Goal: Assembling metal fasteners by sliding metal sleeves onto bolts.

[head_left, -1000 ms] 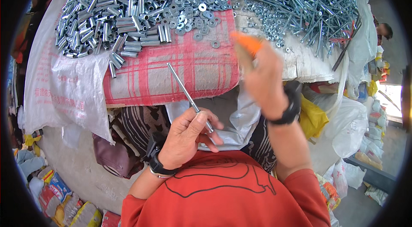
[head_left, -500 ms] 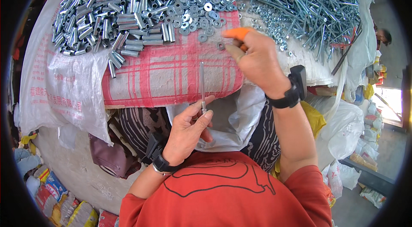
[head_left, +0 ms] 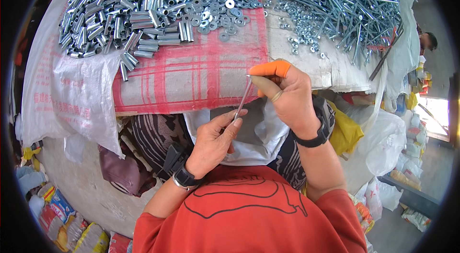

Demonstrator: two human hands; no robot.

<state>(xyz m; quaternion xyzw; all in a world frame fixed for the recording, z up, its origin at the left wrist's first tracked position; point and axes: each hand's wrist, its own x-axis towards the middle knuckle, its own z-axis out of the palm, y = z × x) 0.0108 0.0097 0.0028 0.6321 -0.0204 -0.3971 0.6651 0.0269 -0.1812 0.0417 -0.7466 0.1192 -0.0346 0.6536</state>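
Note:
My left hand (head_left: 214,139) is closed around the lower part of a long thin metal bolt (head_left: 243,97), which points up and leans to the right. At its upper tip the thumb and forefinger of my right hand (head_left: 291,102) are pinched together. Orange and tan covers sit on those fingers. A small bright bit shows at the pinch; what it is I cannot make out. Beyond my hands lie a heap of flat washers (head_left: 224,13), a scatter of small nuts (head_left: 303,28) and a pile of long bolts (head_left: 335,4).
Short metal tubes (head_left: 139,9) are heaped at the far left on a red-checked cloth (head_left: 191,78). White plastic sacking (head_left: 67,95) hangs over the left edge. A yellow bag (head_left: 346,133) is by my right forearm. A person (head_left: 428,41) is at the far right.
My right hand has come down and toward me from beside the washers to the bolt's tip. A small ring-shaped piece near its fingers no longer shows there. The bolt now tilts right.

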